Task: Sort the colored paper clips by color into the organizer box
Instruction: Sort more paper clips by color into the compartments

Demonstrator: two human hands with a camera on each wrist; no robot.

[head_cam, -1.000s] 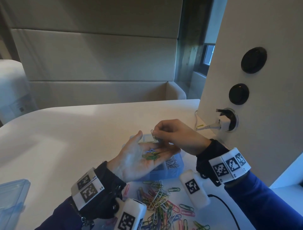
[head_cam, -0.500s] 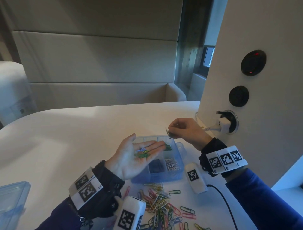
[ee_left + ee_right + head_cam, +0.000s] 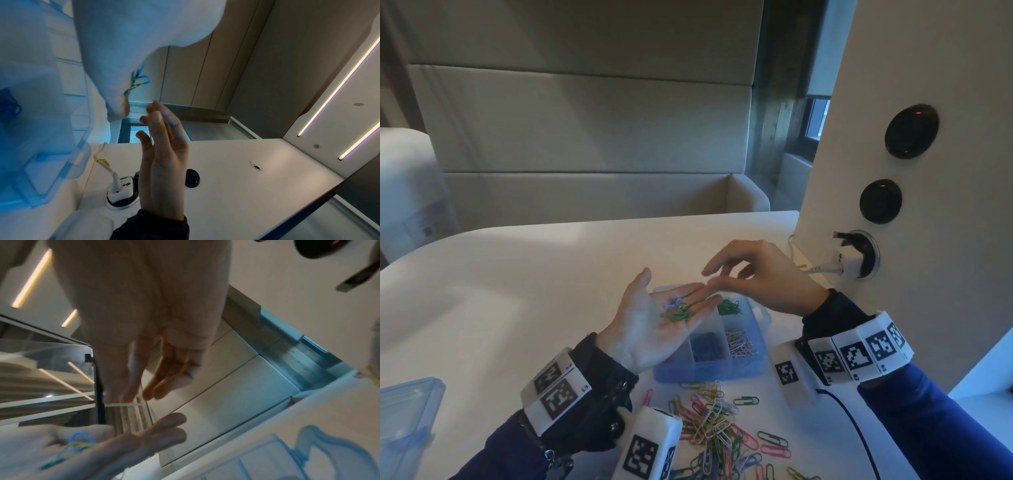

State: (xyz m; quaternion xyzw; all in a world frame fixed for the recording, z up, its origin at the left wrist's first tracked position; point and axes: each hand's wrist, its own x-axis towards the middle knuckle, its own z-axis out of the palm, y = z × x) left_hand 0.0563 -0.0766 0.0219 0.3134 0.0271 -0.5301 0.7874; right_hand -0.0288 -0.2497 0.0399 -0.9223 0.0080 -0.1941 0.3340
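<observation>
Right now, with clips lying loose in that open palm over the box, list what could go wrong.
1. The left hand lies flat and palm-up above the organizer box; a tilt could spill its mixed green, blue and yellow clips into a wrong compartment.
2. The right hand, fingers loose and empty, may pinch two tangled clips at once.
3. A sleeve could sweep the unsorted pile near the table edge.

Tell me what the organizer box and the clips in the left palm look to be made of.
Organizer box: translucent blue plastic, likely moulded; the dividers and contents show through its glossy walls.
Clips in the left hand's palm: thin bent wire in green, yellow and blue, probably colour-coated metal, though the coating cannot be confirmed.
</observation>
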